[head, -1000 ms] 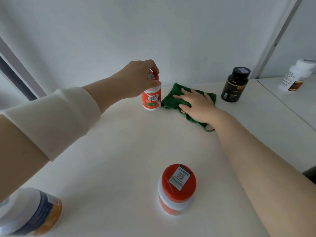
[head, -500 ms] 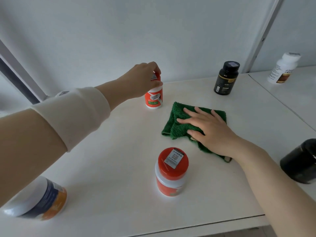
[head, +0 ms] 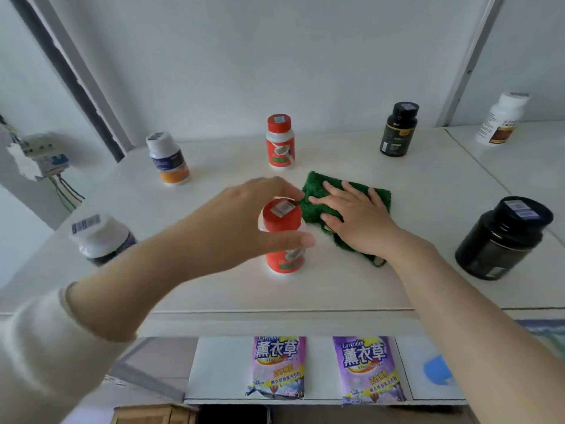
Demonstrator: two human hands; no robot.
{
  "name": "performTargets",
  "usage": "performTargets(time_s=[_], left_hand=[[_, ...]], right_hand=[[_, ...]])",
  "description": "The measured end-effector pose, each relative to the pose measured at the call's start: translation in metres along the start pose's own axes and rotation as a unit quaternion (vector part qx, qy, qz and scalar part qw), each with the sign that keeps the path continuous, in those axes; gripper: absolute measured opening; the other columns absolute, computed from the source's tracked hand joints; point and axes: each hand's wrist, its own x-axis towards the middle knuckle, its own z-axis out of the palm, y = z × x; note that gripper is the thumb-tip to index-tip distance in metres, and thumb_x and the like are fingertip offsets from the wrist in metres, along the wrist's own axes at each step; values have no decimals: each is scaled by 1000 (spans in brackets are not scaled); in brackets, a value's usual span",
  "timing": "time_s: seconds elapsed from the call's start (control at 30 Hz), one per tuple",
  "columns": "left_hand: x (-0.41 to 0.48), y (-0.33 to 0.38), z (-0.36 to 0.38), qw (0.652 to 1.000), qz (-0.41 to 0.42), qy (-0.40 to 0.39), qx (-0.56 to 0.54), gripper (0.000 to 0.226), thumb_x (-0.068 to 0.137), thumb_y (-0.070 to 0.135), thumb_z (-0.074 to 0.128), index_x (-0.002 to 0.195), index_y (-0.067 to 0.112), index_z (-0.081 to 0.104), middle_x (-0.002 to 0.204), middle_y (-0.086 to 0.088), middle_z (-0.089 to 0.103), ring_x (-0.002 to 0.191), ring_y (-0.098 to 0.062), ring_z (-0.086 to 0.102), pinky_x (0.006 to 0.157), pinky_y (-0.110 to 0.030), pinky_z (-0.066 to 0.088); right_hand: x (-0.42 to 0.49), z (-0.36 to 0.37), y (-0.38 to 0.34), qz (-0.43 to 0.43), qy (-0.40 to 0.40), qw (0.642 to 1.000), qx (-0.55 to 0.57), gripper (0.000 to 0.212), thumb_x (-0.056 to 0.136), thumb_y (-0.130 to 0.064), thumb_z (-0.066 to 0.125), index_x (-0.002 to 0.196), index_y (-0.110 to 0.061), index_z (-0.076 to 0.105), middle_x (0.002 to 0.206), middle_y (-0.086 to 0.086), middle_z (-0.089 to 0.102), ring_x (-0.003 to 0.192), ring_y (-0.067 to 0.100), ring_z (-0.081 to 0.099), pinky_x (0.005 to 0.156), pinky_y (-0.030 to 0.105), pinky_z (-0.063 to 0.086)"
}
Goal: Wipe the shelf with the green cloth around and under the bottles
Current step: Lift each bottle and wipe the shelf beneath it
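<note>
The green cloth (head: pixel 318 186) lies flat on the white shelf (head: pixel 336 289), a little right of centre. My right hand (head: pixel 357 218) presses down on it with the fingers spread. Just left of the cloth stands a red-lidded orange bottle (head: pixel 282 214). My left hand (head: pixel 241 221) curls around its upper part, thumb in front and fingers behind. A second red-lidded bottle (head: pixel 279 142) stands free behind, close to the back wall.
A black bottle (head: pixel 397 130) is at the back right and a large black jar (head: pixel 501 240) at the near right. A white bottle with blue and orange label (head: pixel 168 159) and a white-lidded jar (head: pixel 99 237) are on the left. Two lavender packets (head: pixel 278 365) lie below the shelf.
My left hand left the far red-lidded bottle and came back to close around the near one. My right hand stays flat on the cloth. The view pulled back.
</note>
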Motion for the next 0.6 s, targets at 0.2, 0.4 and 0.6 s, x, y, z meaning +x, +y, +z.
performTargets(time_s=[0.2,0.4,0.6], left_hand=[[-20,-3,15,986,-61,146,-48,29,82,26,62,106,37,49,107,12,57,92,-8,59,75,-10,44],[-52,8,-30,958,-79,264,-80,30,83,24,62,110,36,54,112,9,60,96,-18,63,86,-29,48],[-65,10,-34,961,-87,242,-103,29,83,28,62,109,37,54,112,8,60,97,-17,64,91,-37,49]], right_hand=[[-41,10,-11,-50,16,999,2,41,97,-36,33,137,-42,32,156,-12,11,145,14,2,118,45,-2],[-117,27,-39,-136,99,984,65,31,87,-29,58,117,-35,59,135,-11,53,133,10,40,108,39,28],[-148,-5,-53,-79,76,968,226,10,89,-26,54,94,-34,59,78,-19,62,72,-2,57,65,6,40]])
